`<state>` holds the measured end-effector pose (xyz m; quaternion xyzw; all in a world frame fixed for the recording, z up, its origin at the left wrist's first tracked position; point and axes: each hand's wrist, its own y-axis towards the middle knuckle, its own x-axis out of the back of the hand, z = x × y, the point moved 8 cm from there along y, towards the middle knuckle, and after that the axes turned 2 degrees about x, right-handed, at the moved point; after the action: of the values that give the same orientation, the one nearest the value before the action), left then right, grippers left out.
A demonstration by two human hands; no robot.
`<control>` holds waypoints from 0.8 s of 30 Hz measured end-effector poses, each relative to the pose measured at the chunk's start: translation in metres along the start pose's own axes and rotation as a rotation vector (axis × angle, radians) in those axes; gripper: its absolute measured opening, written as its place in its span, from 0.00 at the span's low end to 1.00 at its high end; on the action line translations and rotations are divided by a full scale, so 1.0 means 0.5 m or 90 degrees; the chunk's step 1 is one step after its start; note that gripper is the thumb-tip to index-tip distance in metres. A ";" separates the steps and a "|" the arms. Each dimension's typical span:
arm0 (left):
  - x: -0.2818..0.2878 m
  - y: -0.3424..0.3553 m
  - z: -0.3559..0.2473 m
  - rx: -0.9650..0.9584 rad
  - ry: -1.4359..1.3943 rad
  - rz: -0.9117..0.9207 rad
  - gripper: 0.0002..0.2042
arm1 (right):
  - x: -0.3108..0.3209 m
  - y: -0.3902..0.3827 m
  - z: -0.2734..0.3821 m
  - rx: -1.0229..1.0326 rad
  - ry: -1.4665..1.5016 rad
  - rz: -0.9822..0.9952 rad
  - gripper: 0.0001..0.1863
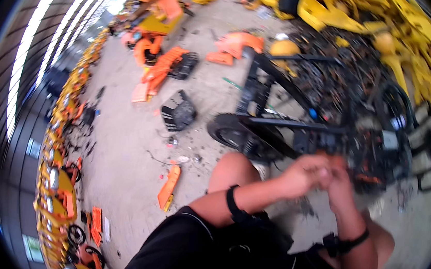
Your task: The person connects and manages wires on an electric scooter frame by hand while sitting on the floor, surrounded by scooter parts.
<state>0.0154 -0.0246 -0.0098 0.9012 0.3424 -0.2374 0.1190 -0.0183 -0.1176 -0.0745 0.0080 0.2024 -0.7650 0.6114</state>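
My left hand [307, 174] and my right hand [340, 183] meet in front of a black scooter frame [284, 123]. Both have their fingers curled close together; what they hold is blurred and hidden, with a smudge of orange just behind them. The frame lies tipped, with a black wheel [218, 128] at its left end and mechanical parts [378, 166] at its right, beside my right hand. My bare knees show on either side of my forearms.
Loose orange panels [156, 77] and a black plastic piece [178, 110] lie on the concrete floor [120, 156]. A heap of dark parts [326, 57] and yellow panels [395, 43] fills the upper right. A long row of yellow-orange scooters [56, 197] runs along the left.
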 end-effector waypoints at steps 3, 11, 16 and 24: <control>0.007 -0.001 -0.023 0.038 0.114 0.008 0.11 | 0.018 0.029 -0.032 0.021 -0.038 0.077 0.05; 0.002 0.005 -0.031 0.027 0.003 0.006 0.15 | 0.042 0.029 -0.046 -0.026 -0.081 0.016 0.09; 0.001 -0.002 -0.041 0.025 -0.031 0.004 0.13 | 0.041 0.030 -0.056 -0.026 -0.092 -0.015 0.10; 0.005 -0.003 -0.049 0.031 -0.033 -0.022 0.14 | 0.052 0.035 -0.064 -0.029 -0.123 -0.039 0.06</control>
<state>0.0243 -0.0128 0.0101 0.8912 0.3493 -0.2708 0.1019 -0.0158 -0.1345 -0.1158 -0.0861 0.1601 -0.7755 0.6046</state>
